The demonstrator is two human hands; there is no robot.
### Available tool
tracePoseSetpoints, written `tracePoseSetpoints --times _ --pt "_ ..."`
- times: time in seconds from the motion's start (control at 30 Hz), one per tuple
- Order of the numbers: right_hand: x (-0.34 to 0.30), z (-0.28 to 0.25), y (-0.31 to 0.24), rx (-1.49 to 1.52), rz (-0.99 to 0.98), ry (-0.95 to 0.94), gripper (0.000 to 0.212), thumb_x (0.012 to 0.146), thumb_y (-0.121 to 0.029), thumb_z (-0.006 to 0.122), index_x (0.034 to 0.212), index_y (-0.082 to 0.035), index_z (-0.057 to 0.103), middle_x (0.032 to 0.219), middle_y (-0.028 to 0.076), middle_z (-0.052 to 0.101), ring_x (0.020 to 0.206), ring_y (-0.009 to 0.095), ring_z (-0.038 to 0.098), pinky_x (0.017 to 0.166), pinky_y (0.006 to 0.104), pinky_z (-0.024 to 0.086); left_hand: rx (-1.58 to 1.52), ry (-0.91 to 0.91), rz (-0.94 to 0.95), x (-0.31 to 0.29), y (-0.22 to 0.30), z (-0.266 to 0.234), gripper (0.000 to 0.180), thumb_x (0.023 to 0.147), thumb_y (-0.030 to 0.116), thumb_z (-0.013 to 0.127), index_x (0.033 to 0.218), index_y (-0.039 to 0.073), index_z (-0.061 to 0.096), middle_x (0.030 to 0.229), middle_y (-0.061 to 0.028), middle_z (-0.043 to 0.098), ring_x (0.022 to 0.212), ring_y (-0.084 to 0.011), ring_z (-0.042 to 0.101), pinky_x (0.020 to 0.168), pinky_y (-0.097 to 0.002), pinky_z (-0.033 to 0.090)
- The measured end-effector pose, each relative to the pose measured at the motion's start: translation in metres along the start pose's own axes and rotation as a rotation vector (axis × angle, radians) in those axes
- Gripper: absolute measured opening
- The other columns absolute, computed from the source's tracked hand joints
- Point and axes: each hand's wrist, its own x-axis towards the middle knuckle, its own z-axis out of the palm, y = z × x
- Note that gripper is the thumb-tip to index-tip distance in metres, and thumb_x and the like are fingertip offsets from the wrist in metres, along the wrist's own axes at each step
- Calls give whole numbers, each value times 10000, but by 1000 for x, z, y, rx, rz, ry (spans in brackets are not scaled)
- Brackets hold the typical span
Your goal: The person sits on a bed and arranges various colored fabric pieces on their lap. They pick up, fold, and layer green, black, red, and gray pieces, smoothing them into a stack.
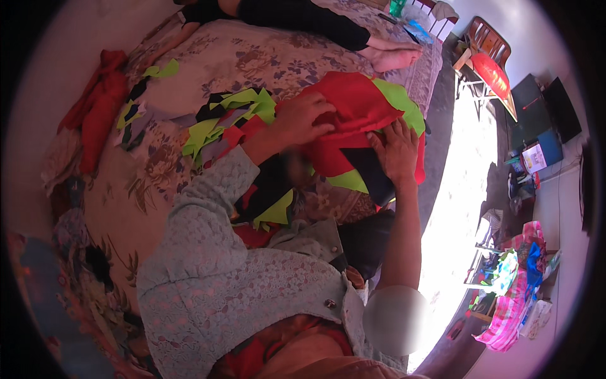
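Observation:
A piece of red cloth (353, 101) lies in front of me on the bed, over bright green cloth (404, 104) that shows at its far right edge. My left hand (306, 117) rests at the red cloth's left side, fingers loosely curved and apart. On its right side lies my right hand (398, 151), fingers spread, the thumb away from them near a folded edge. Under and beside the right hand are a black piece (369, 174) and a green piece (349, 182). What lies beneath my palms is hidden.
Green, black and grey cloth scraps (233, 114) are strewn over the flowered bedsheet (265, 47) to the left. A person's legs (303, 19) stretch across the far side. Red clothing (104, 107) lies far left. A wooden chair (489, 41) stands far right, past a sunlit floor strip (461, 208).

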Motion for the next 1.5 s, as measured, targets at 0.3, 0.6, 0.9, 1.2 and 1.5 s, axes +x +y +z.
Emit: tracePoseSetpoints --times 0.3,0.6,0.9,1.2,1.5 --pt "1 -4 -4 8 -6 -2 552 897 -480 542 1315 -120 528 1416 105 468 1356 275 367 1133 480 214 145 -259 -11 20 -14 -14 678 622 428 812 1188 127 593 1291 -114 490 1134 -275 515 895 -366 449" --pt "1 -4 -2 30 -2 2 548 892 -466 554 1313 -117 526 1405 112 475 1350 286 371 1127 492 227 -43 -148 -289 87 -39 -38 431 747 509 707 873 97 709 757 -84 670 741 -249 645 682 -368 495" --pt "1 -7 -4 -1 24 -42 545 895 -456 555 1323 -122 517 1409 107 469 1351 286 367 1129 490 224 -261 -403 -422 137 -126 56 374 811 359 708 915 0 719 802 -125 691 733 -175 606 690 -318 474" --pt "-1 -1 -2 7 -33 50 519 898 -464 549 1287 -121 546 1361 128 507 1310 322 408 1103 472 255 -304 -28 -364 147 -123 51 220 666 206 803 787 70 679 734 -64 673 698 -180 630 649 -321 481" --pt "-1 -5 -2 30 -21 44 526 904 -489 530 1274 -116 557 1361 129 506 1316 325 402 1106 473 249 -154 135 -190 157 -89 46 249 670 223 797 779 101 609 725 -63 657 717 -271 648 617 -387 481"
